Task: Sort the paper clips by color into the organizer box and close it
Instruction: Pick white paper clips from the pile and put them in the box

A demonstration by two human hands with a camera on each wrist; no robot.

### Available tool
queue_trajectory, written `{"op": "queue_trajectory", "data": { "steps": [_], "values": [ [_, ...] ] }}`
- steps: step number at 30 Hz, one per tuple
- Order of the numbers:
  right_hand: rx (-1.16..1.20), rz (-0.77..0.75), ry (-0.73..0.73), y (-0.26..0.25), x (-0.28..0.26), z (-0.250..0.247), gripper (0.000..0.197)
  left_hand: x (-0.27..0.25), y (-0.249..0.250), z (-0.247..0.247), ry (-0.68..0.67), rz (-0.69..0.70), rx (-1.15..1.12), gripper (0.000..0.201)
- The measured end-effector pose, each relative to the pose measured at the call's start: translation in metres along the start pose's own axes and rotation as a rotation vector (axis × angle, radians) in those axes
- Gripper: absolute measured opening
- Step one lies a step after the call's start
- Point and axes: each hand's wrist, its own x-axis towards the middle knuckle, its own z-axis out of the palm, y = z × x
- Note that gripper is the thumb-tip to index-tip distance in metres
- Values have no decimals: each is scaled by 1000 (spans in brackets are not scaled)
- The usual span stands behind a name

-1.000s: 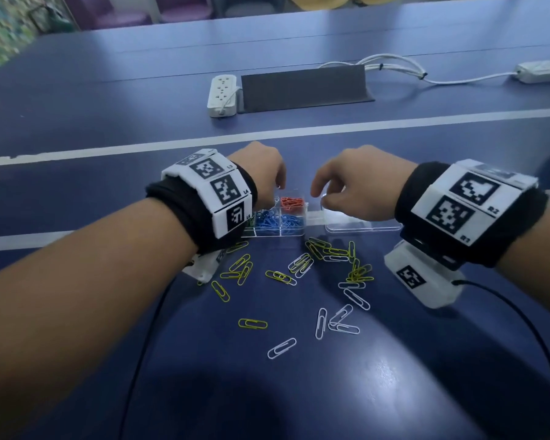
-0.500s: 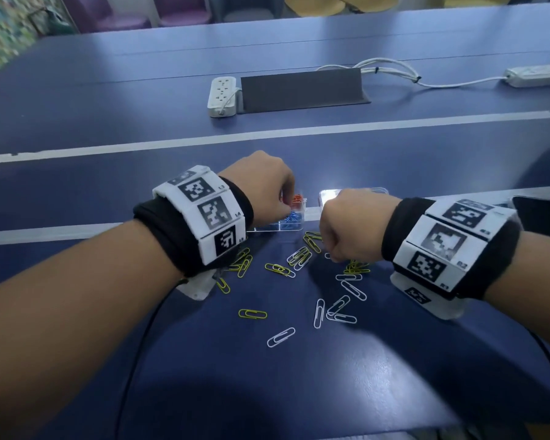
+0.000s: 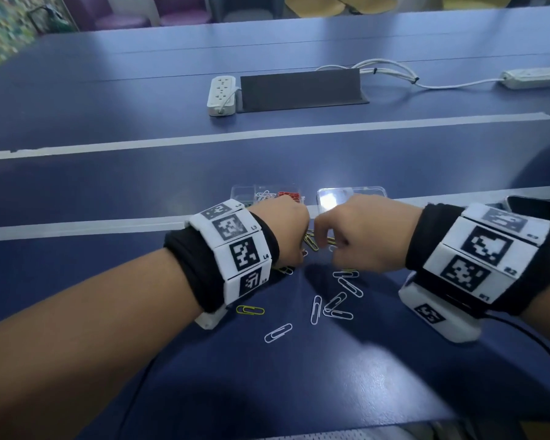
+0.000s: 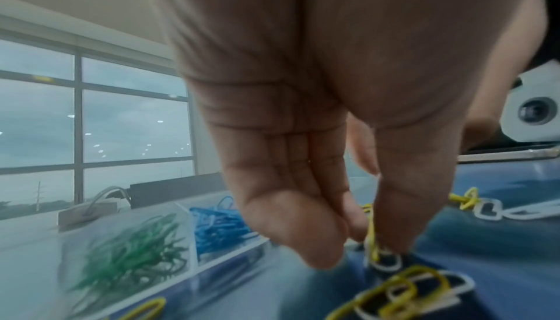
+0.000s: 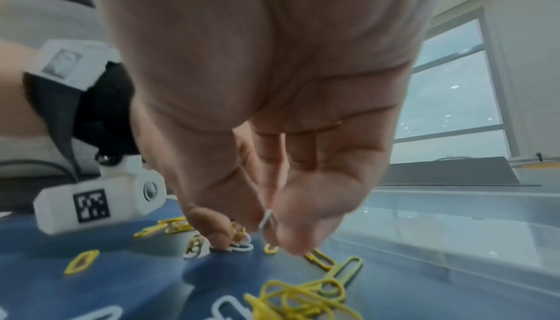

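The clear organizer box (image 3: 242, 192) lies open on the blue table, with white clips (image 3: 265, 195) and red clips (image 3: 290, 195) in its far cells. The left wrist view shows green clips (image 4: 130, 253) and blue clips (image 4: 218, 224) in the near cells. Its lid (image 3: 353, 194) lies flat to the right. Loose yellow clips (image 3: 310, 242) and white clips (image 3: 337, 304) are scattered in front of the box. My left hand (image 3: 301, 249) reaches down into the pile and pinches a yellow clip (image 4: 372, 234). My right hand (image 3: 326, 246) is beside it, with a white clip (image 5: 266, 220) held between its fingers.
A white power strip (image 3: 221, 95) and a dark cable flap (image 3: 300, 90) lie at the far middle of the table. A second power strip (image 3: 534, 78) with white cables sits far right. A strip of white tape (image 3: 77, 228) crosses the table under the box.
Both hands have come back from above the box and lowered onto the loose pile, close together. The box's far cells and lid, hidden before, now show beyond the knuckles.
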Motion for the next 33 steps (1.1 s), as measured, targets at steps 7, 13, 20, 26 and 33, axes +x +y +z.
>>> {"op": "queue_trajectory", "data": {
  "steps": [7,13,20,26,33],
  "values": [
    [70,23,-38,10,-19,8,21,-4,-14,-2,10,-25,-131,19],
    [75,60,-78,8,-21,19,13,-13,-23,-7,31,-24,-138,35],
    [71,57,-53,9,-21,14,21,-14,-18,-2,12,-46,28,23],
    [22,59,-47,5,-19,20,12,-11,-4,0,81,-77,136,23],
    [-105,78,-66,-5,-16,22,14,-8,1,1,48,-74,92,17]
  ]
}}
